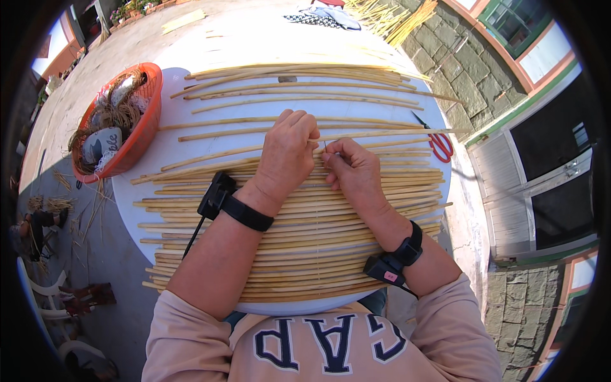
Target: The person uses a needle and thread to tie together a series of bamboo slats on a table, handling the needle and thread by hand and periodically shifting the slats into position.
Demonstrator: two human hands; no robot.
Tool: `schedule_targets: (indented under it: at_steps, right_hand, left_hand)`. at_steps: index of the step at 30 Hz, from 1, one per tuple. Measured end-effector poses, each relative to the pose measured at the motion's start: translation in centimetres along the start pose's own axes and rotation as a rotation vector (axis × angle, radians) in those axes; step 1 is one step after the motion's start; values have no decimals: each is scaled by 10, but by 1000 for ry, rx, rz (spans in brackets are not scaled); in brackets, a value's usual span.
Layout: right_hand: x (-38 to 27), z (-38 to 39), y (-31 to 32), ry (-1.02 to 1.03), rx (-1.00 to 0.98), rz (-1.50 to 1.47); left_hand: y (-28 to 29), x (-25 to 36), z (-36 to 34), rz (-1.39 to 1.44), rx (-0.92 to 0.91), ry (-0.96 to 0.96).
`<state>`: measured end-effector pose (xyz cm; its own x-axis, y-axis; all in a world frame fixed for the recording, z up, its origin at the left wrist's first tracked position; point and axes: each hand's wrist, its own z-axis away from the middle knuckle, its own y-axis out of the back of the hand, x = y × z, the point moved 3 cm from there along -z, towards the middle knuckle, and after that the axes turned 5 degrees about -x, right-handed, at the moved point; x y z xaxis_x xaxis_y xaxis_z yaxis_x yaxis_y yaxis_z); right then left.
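Observation:
A mat of thin yellow stalks point(299, 254), laid side by side, covers the near half of the white round table point(130, 229). A fine line of stitching or cord seems to run across its stalks near the middle. At the mat's far edge, my left hand point(288, 149) is closed over the stalks; whatever its fingers grip is hidden. Close on its right, my right hand point(356, 169) pinches a thin dark strand point(324, 146) between thumb and forefinger. It is too small to tell whether that is thread, wire or a needle. Loose stalks point(305, 86) lie beyond both hands.
An orange plastic basket point(151, 105) with brown fibre bundles and wrapped items stands at the table's left edge. Red-handled scissors point(440, 148) lie at the right edge. More yellow stalks point(410, 22) rest beyond the table, near a stone wall point(471, 70). White chairs point(51, 286) stand at lower left.

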<state>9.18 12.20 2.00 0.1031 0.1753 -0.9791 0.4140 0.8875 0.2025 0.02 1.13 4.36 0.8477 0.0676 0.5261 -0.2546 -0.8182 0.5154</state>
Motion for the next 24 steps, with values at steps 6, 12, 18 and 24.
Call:
schedule_targets:
  at_steps: [6,12,18,24]
  right_hand:
    - [1,0,0,27,11,26]
    - [1,0,0,47,20,44]
    - [1,0,1,54,18,65]
    - [-1,0,1,69,25,69]
  left_hand:
    - [0,0,0,1,-7,-14]
    - [0,-1,0,3,-18,-16]
    - [-1,0,0,0,-27,-14]
    - [-1,1,0,-21,-29,-19]
